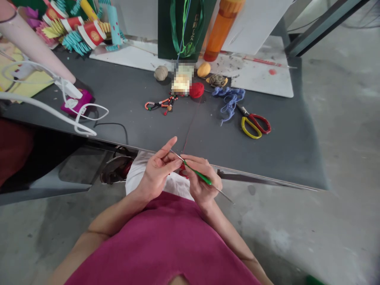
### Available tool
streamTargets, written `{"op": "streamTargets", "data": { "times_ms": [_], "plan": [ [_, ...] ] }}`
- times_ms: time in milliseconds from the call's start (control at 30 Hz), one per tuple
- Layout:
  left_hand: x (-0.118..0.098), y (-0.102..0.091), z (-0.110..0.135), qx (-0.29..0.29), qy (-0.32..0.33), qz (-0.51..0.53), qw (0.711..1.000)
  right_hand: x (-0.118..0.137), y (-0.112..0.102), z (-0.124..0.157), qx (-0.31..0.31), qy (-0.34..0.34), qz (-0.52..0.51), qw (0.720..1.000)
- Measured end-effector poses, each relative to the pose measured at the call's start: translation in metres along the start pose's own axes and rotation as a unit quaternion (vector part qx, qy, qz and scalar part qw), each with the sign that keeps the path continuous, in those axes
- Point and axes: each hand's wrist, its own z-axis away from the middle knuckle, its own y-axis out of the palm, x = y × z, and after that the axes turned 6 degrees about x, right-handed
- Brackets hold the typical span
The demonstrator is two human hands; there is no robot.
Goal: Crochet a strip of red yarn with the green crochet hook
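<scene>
My right hand (203,180) is closed round a crochet hook (199,174) with a green grip and a thin metal shaft. My left hand (158,166) sits just beside it, fingers pinched on a small piece of red crochet work (182,168), with the index finger raised. A thin red yarn strand (191,122) runs from my hands up over the grey table (142,118) to a red yarn ball (196,90). Both hands hover in front of the table's near edge, above my lap.
On the table lie yellow-and-red-handled scissors (254,123), loose blue yarn (228,98), a beaded string (160,104), small beige (160,73) and orange (203,69) yarn balls, an orange bottle (221,29) and a green bag (182,27). Another person's arm (32,45) reaches in at the left, near white cables (59,114).
</scene>
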Motion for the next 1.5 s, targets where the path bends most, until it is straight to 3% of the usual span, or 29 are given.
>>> {"op": "streamTargets", "data": {
  "times_ms": [67,167,267,567,633,733,867,933,1000,1233,1400,1500],
  "plan": [
    [-0.002,0.000,0.000,0.001,-0.033,0.010,0.999,0.000,0.002,0.001,-0.019,0.020,-0.012,1.000],
    [-0.004,-0.002,-0.001,0.010,-0.076,0.019,0.997,0.003,0.005,0.001,-0.066,0.124,-0.077,0.987],
    [-0.006,-0.006,-0.002,0.027,-0.085,0.028,0.996,0.005,0.005,-0.001,-0.083,0.175,-0.117,0.974],
    [-0.008,-0.007,-0.001,0.070,-0.109,0.037,0.991,0.001,-0.002,-0.006,-0.047,0.301,-0.244,0.920],
    [-0.007,-0.005,-0.001,0.064,-0.096,0.028,0.993,0.001,0.001,-0.005,-0.039,0.294,-0.253,0.921],
    [-0.006,-0.002,-0.002,0.050,-0.067,0.015,0.996,0.002,0.005,-0.003,-0.042,0.239,-0.221,0.945],
    [-0.004,-0.001,-0.002,0.021,-0.021,0.010,0.999,0.003,0.003,-0.002,-0.026,0.100,-0.065,0.993],
    [-0.003,-0.002,-0.001,0.016,-0.017,0.013,1.000,0.002,0.001,-0.002,0.001,0.012,0.012,1.000],
    [-0.004,-0.002,-0.001,0.019,-0.033,0.019,0.999,0.002,0.000,-0.002,0.010,-0.019,0.029,0.999],
    [-0.007,-0.009,-0.001,0.018,-0.090,0.018,0.996,0.007,0.003,-0.001,-0.088,0.181,-0.093,0.975],
    [-0.006,-0.011,-0.001,0.046,-0.104,0.034,0.993,0.001,0.002,-0.005,-0.081,0.261,-0.180,0.945],
    [-0.006,-0.007,-0.001,0.049,-0.086,0.031,0.995,0.000,0.006,-0.004,-0.065,0.265,-0.206,0.940]
  ]
}}
